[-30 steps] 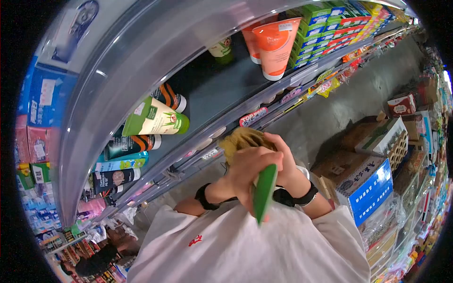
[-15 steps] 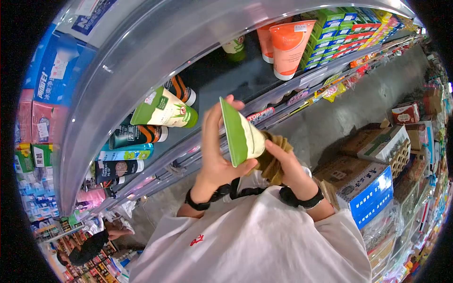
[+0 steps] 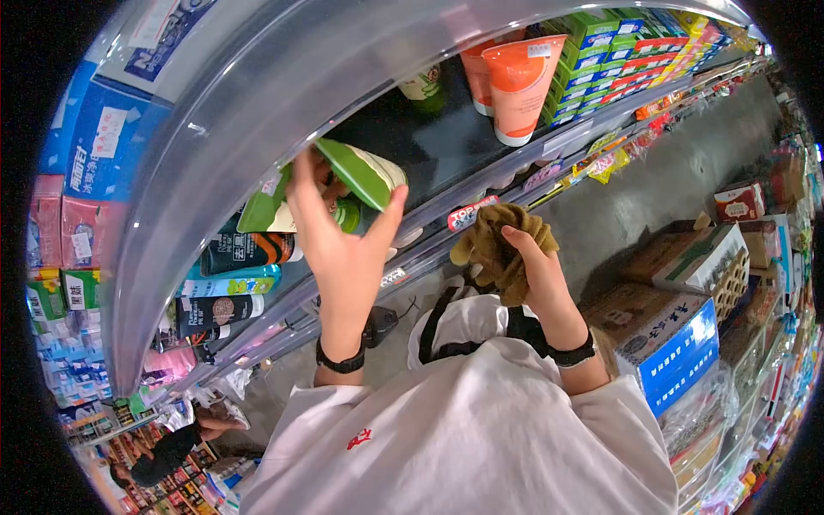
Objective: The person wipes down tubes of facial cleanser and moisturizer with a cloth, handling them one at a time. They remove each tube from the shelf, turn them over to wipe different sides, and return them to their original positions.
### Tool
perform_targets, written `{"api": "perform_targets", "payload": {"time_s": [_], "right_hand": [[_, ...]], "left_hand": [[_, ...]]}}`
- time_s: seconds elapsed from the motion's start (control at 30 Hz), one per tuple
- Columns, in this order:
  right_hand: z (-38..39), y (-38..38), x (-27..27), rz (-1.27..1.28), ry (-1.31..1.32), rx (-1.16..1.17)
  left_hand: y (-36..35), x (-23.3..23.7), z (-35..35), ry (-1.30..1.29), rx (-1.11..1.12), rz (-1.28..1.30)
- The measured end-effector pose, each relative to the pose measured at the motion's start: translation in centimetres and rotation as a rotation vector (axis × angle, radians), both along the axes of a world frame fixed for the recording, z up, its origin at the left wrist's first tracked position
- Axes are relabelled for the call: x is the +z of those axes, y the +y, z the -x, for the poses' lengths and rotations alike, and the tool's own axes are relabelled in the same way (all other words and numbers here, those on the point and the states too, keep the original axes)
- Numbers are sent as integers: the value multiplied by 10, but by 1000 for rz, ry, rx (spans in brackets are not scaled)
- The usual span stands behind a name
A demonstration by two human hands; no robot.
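Note:
My left hand (image 3: 339,249) reaches over the shelf, its thumb and fingers closed around a green and cream squeeze tube (image 3: 365,172). Behind that hand, partly covered by it, lies another green tube (image 3: 264,208). Out in front of the shelf, my right hand (image 3: 539,273) grips a bunched olive-brown cloth (image 3: 502,249). Beside the held tube, farther along the shelf, a third green and cream tube (image 3: 422,87) is partly hidden by the clear shelf edge above.
Orange tubes (image 3: 522,90) stand near stacked green boxes (image 3: 592,60). Dark tubes (image 3: 219,311) fill the shelf's near end. A clear plastic edge (image 3: 184,146) curves overhead. Cartons (image 3: 661,343) sit on the floor at right. Another person (image 3: 167,455) is at lower left.
The green tube has moved left from in front of my chest to the shelf in my left hand. My right hand, with the cloth, has come away from the tube.

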State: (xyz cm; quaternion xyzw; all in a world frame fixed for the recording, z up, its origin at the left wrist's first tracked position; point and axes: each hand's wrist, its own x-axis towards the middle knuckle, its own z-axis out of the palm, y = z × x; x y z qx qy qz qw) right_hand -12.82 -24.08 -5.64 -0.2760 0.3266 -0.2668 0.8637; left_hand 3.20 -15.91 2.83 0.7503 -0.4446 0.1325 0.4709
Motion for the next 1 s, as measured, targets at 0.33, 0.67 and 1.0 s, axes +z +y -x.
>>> {"api": "perform_targets", "payload": {"time_s": [0.33,0.67,1.0], "right_hand": [[5,3,-7,-24,87,-27],[2,6,-10,-35,70,-40],[-4,9,-13,-40,115,30]], "left_hand": [[-8,12,-5,163,-38,-93],[-6,13,-7,191,-98,-110],[-4,17,-13,-76,71,-22]]}}
